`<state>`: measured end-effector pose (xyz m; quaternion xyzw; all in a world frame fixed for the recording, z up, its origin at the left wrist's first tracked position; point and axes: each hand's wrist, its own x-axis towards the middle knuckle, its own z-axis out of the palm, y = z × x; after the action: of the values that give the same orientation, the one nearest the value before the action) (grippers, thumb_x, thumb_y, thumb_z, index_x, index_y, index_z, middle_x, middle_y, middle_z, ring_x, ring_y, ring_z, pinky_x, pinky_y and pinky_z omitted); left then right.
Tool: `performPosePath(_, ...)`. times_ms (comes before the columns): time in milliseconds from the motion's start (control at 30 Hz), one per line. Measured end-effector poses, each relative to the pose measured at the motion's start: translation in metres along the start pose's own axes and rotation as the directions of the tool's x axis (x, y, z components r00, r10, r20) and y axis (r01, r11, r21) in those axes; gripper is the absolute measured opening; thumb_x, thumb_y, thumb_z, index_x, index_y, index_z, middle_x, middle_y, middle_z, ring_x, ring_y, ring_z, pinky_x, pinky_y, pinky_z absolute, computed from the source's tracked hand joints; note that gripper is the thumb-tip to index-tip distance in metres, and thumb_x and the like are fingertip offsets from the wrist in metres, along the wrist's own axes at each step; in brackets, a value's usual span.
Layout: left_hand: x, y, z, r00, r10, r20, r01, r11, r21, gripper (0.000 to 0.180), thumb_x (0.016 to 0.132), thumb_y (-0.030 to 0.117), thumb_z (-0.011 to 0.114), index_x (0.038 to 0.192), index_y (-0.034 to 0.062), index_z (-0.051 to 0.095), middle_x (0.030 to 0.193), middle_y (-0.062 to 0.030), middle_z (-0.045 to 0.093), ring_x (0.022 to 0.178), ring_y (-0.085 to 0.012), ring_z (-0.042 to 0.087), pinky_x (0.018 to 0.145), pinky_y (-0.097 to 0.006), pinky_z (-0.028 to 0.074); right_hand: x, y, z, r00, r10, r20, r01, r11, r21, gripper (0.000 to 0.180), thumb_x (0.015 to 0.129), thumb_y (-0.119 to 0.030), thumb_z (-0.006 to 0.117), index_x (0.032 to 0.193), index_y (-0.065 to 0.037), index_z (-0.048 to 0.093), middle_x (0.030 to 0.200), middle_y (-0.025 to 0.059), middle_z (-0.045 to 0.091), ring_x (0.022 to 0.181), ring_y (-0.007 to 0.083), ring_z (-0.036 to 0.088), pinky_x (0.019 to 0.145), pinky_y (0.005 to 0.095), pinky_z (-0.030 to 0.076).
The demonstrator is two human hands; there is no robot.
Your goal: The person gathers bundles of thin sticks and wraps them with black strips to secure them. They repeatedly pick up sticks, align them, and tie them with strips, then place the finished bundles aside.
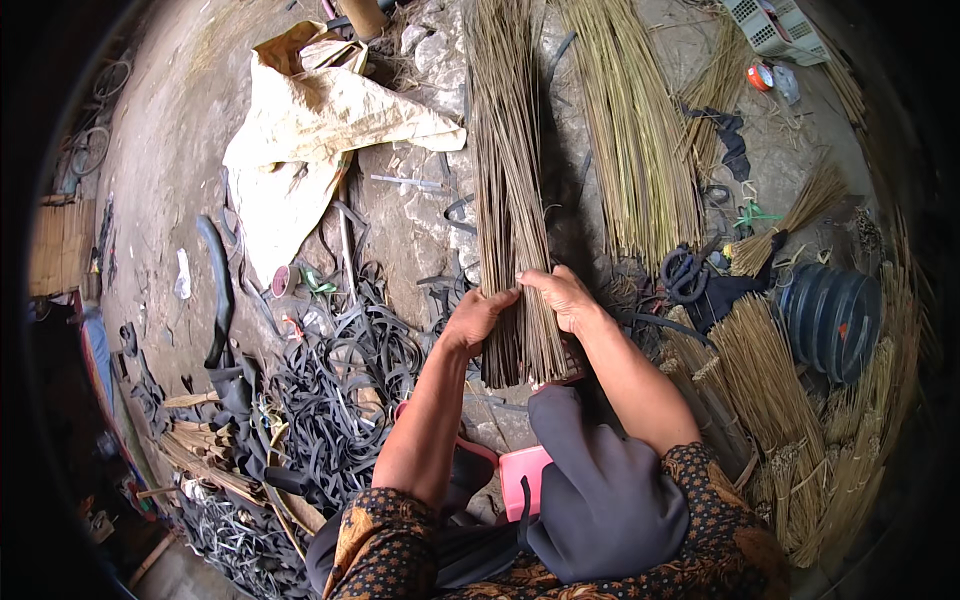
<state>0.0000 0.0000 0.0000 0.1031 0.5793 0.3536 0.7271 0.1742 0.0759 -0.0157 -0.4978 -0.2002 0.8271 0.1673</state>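
Note:
A long bundle of thin brown sticks point(508, 170) lies on the ground ahead of me, running away from my knees. My left hand point(478, 318) grips its left side near the lower end. My right hand point(562, 296) lies over the right side of the same bundle, fingers curled onto the sticks. The two hands almost touch on top of the bundle. A second, yellower bundle of sticks point(640, 130) lies just to the right, untouched. The lower end of the held bundle rests by my dark-clothed knee point(590, 480).
Black rubber strips point(340, 390) are heaped at the left, with a cream sack point(310, 140) beyond. Tied stick brooms point(770, 380) and a dark ribbed tub point(830, 315) sit at the right, scissors point(688, 272) nearby. A pink object point(520, 475) lies under my knee.

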Motion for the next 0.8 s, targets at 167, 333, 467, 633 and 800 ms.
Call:
performPosePath(167, 0.006, 0.006, -0.003, 0.999, -0.045, -0.023, 0.046, 0.998, 0.051, 0.025, 0.101, 0.017, 0.069, 0.115, -0.0037, 0.072, 0.100, -0.0104, 0.076, 0.078, -0.0175, 0.073, 0.069, -0.035, 0.061, 0.014, 0.002, 0.003, 0.997, -0.029, -0.068, 0.019, 0.990, -0.142, 0.031, 0.089, -0.017, 0.079, 0.109, 0.005, 0.074, 0.097, 0.0151, 0.076, 0.080, 0.0216, 0.074, 0.072, 0.0400, 0.062)
performPosePath(333, 0.002, 0.002, -0.006, 1.000, 0.008, -0.024, -0.008, 1.000, 0.022, 0.023, 0.101, 0.016, 0.068, 0.113, -0.0031, 0.072, 0.098, -0.0092, 0.076, 0.079, -0.0168, 0.072, 0.069, -0.035, 0.060, 0.012, 0.011, 0.006, 0.995, -0.084, -0.048, 0.083, 0.996, -0.016, 0.035, 0.088, -0.019, 0.082, 0.110, 0.007, 0.073, 0.094, 0.0143, 0.075, 0.081, 0.0218, 0.073, 0.073, 0.0401, 0.061)
performPosePath(467, 0.004, -0.002, -0.005, 1.000, -0.019, -0.023, 0.021, 0.998, 0.056, 0.023, 0.100, 0.018, 0.069, 0.110, -0.0019, 0.074, 0.093, -0.0080, 0.075, 0.073, -0.0154, 0.070, 0.064, -0.034, 0.057, 0.005, 0.003, -0.003, 0.995, 0.008, -0.095, -0.019, 0.993, -0.119, 0.029, 0.089, -0.017, 0.077, 0.105, 0.006, 0.073, 0.088, 0.0122, 0.074, 0.078, 0.0212, 0.073, 0.068, 0.0396, 0.062)
performPosePath(633, 0.002, -0.001, -0.009, 0.990, 0.101, -0.098, -0.089, 0.988, 0.123, 0.019, 0.100, 0.020, 0.068, 0.093, 0.0025, 0.065, 0.073, -0.0027, 0.066, 0.058, -0.0133, 0.062, 0.053, -0.032, 0.050, 0.006, -0.001, -0.026, 0.963, -0.220, -0.153, 0.177, 0.951, -0.253, 0.022, 0.091, -0.015, 0.073, 0.097, 0.004, 0.063, 0.076, 0.0089, 0.066, 0.059, 0.0156, 0.064, 0.049, 0.0309, 0.057)
performPosePath(800, -0.043, 0.033, -0.024, 0.961, 0.224, -0.160, -0.203, 0.970, 0.136, 0.019, 0.102, 0.022, 0.068, 0.093, 0.0086, 0.058, 0.067, -0.0007, 0.059, 0.053, -0.0122, 0.057, 0.048, -0.029, 0.047, 0.023, -0.002, -0.100, 0.859, -0.277, -0.431, -0.061, 0.780, -0.623, 0.041, 0.094, -0.028, 0.074, 0.109, 0.008, 0.060, 0.087, 0.0229, 0.071, 0.074, 0.0324, 0.073, 0.061, 0.0411, 0.059)
